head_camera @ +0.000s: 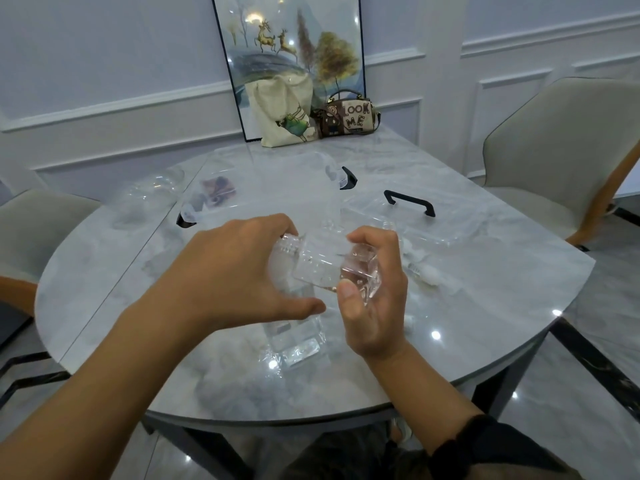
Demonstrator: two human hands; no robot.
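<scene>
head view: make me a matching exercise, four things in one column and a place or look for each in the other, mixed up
Things
1. clear container
2. tote bag
3. handbag
4. framed picture

Places or looks
A. shows deer and trees
B. brown, lettered LOOK ME
C. held above the table between the left hand and the right hand
D. cream, with a green cartoon print

Pairs: 1-C, 2-D, 3-B, 4-A

Clear container [298, 332] partly behind left grip [235, 271]
</scene>
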